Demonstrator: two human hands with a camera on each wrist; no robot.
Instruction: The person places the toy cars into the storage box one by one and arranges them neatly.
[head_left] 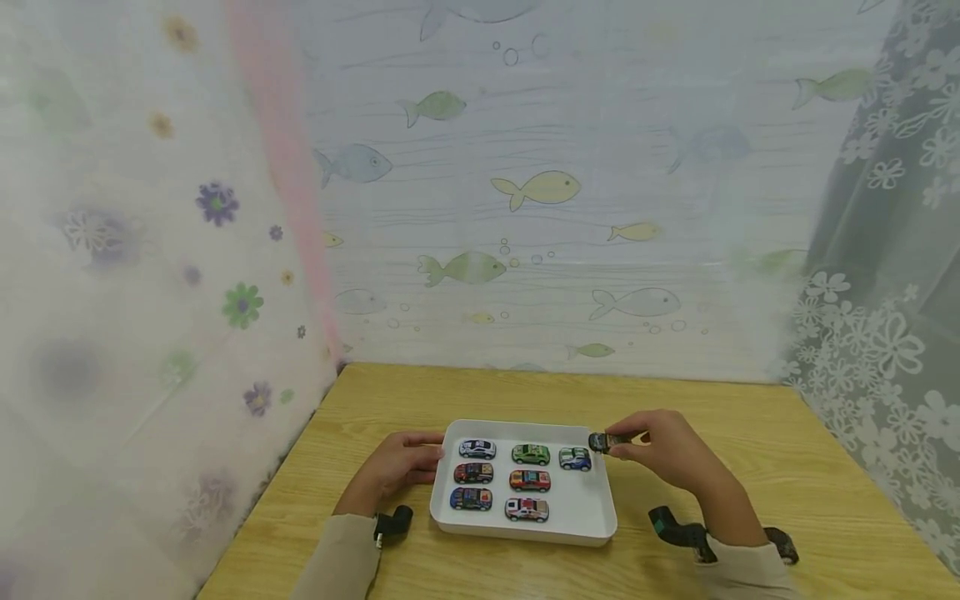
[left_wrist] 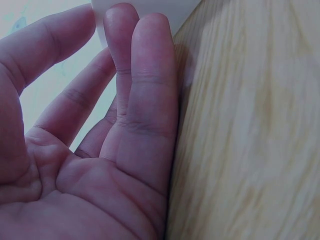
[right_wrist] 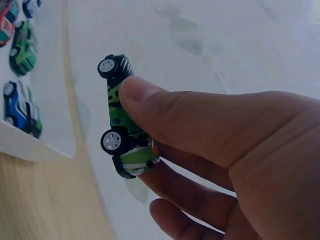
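Note:
My right hand (head_left: 667, 446) pinches a green-and-black toy car (right_wrist: 117, 110) between thumb and fingers. It is at the far right corner of a white tray (head_left: 525, 534), and the right wrist view shows the car raised clear of the surface. My left hand (head_left: 400, 468) touches the tray's left side with its fingertips, fingers fairly straight and the little-finger side along the table. Inside the tray, toy cars stand in columns: white (head_left: 477, 449), dark red (head_left: 473, 473) and blue (head_left: 471, 499) at left; green (head_left: 530, 454), red-orange (head_left: 529, 481) and white-red (head_left: 527, 509) mid-tray; blue-white (head_left: 575, 458) alone at right.
The tray stands on a wood-grain table (head_left: 390, 392). A fish-patterned curtain (head_left: 555, 250) hangs behind it, a flowered sheet (head_left: 150, 333) at left, and a white-flowered curtain (head_left: 885, 350) at right. Black wrist mounts (head_left: 393, 523) are strapped over both sleeves.

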